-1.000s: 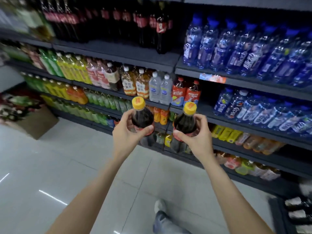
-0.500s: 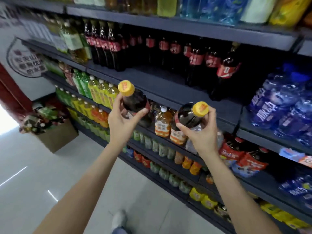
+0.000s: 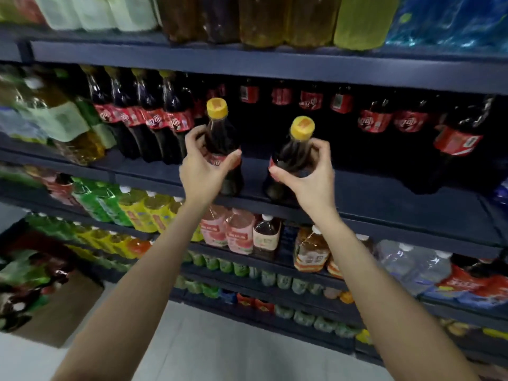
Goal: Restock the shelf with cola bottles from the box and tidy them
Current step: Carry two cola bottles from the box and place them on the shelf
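We hold a cola bottle in each hand at the front of the dark cola shelf (image 3: 384, 199). Our left hand (image 3: 204, 171) wraps the left bottle (image 3: 220, 138); our right hand (image 3: 310, 174) wraps the right bottle (image 3: 294, 152). Both have yellow caps and stand roughly upright at the shelf's front edge. Red-labelled colas (image 3: 154, 122) line the shelf behind them. A cardboard box (image 3: 63, 312) sits far below-left of the shelf.

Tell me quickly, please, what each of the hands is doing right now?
Left hand: closed around a yellow-capped cola bottle.
Right hand: closed around a second cola bottle.
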`<state>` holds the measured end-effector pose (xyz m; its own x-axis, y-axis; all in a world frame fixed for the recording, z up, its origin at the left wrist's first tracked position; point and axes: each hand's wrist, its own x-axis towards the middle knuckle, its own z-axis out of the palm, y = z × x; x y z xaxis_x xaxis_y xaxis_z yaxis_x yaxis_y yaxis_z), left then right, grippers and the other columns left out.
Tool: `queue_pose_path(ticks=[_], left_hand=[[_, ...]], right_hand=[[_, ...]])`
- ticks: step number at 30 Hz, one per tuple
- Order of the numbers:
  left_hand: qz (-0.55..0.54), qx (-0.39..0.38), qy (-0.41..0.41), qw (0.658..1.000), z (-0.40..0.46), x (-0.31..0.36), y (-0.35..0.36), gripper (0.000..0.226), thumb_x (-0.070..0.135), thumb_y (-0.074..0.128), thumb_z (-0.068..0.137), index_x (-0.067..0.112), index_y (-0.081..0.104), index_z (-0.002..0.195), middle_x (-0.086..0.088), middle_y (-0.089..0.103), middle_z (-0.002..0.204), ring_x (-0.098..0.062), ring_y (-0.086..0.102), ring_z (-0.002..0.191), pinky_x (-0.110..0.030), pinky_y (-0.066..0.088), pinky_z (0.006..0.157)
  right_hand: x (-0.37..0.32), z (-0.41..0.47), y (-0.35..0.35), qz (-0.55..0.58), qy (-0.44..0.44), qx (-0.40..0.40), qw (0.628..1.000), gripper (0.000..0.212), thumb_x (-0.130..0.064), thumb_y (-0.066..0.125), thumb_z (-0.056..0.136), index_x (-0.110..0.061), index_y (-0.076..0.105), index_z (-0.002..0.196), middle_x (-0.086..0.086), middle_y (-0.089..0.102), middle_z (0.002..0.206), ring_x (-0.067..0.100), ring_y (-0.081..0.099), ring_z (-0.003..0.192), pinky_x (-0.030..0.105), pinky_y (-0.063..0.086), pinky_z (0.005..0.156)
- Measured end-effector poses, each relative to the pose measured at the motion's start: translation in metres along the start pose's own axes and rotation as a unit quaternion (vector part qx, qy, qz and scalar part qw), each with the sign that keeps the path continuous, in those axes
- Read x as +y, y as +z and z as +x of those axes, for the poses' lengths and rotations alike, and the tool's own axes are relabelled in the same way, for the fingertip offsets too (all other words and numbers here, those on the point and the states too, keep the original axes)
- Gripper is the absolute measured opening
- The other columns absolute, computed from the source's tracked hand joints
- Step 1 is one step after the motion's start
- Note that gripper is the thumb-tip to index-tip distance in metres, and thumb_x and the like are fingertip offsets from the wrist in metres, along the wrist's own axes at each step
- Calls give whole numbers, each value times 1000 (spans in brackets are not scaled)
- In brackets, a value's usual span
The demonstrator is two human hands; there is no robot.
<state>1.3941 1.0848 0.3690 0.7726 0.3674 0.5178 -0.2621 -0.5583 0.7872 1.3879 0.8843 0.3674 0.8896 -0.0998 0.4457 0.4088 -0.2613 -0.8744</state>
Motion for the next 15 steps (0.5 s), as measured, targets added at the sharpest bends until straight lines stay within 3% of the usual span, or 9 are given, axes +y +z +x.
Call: queue_pose_path(ticks=[4, 7, 9, 13, 15], left_hand=[[-25, -17, -1, 1000, 31, -14, 7, 70, 59, 69, 71, 22, 40, 123, 5, 65, 114, -9, 64, 95, -39, 50, 89], [-29, -35, 16, 999, 39, -20, 14, 72, 61, 65, 75, 23, 37, 130, 6, 63, 118, -9, 62, 103, -39, 50, 91], [-38, -40, 18, 998, 39, -25, 18, 71, 59, 63, 79, 27, 34, 136, 13, 60, 118, -7, 61, 107, -39, 49, 94], [-49, -67, 25, 996, 31, -32, 25, 80, 55, 66, 80, 31, 24, 144, 11, 54, 131, -7, 56, 116, -38, 48, 97], [-15, -91, 33, 995, 28, -37, 30, 87, 55, 68, 79, 29, 20, 146, 8, 51, 136, -11, 56, 118, -37, 48, 95]], right_hand=[[-1, 31, 28, -18, 11, 24, 999, 64, -34, 85, 64, -21, 46, 112, -9, 61, 107, 5, 59, 96, 13, 45, 81], [3, 50, 40, -26, 28, 20, 999, 68, -37, 84, 67, -16, 44, 118, -10, 61, 104, 1, 60, 93, 9, 43, 79], [10, 53, 46, -36, 28, 8, 999, 76, -39, 82, 68, -17, 39, 127, -7, 60, 115, 7, 58, 105, 16, 44, 89], [29, 38, 51, -34, 34, -34, 998, 91, -27, 79, 76, -24, 20, 145, -6, 46, 138, 1, 46, 119, 1, 35, 90], [33, 33, 49, -42, 39, -36, 998, 96, -25, 79, 76, -24, 15, 148, -4, 43, 143, 1, 43, 122, 11, 35, 98]])
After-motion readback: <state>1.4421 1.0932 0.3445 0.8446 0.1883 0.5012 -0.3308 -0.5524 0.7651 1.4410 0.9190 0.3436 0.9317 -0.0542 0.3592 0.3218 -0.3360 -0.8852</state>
